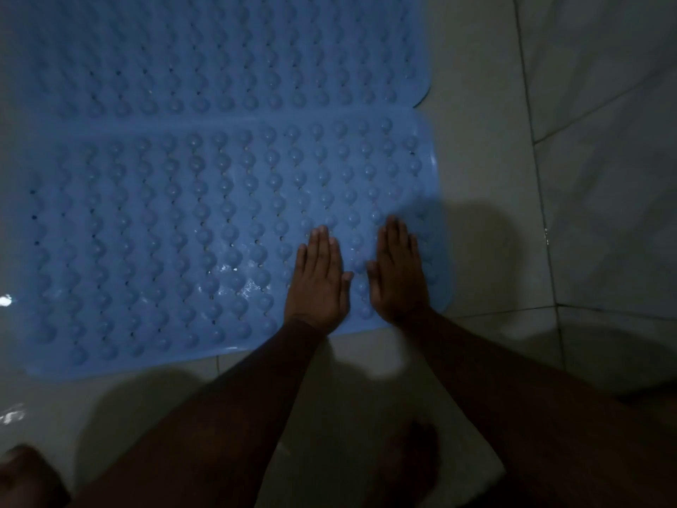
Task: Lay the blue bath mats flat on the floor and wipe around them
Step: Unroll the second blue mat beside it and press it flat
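Two blue bath mats with rows of round bumps and small holes lie flat side by side on the pale tiled floor. The near mat (pixel 183 243) touches the far mat (pixel 219 56) along one long edge. My left hand (pixel 318 280) rests palm down, fingers together, on the near mat's right end. My right hand (pixel 397 273) lies flat beside it, close to the mat's right edge. Neither hand holds anything. Wet glints show on the near mat.
A white cloth (pixel 366 452) lies on the floor below my arms, with a bare foot (pixel 421 456) on it. A knee (pixel 25 478) shows at the bottom left. Tile joints (pixel 538 199) run along the right, where the floor (pixel 604 214) is bare.
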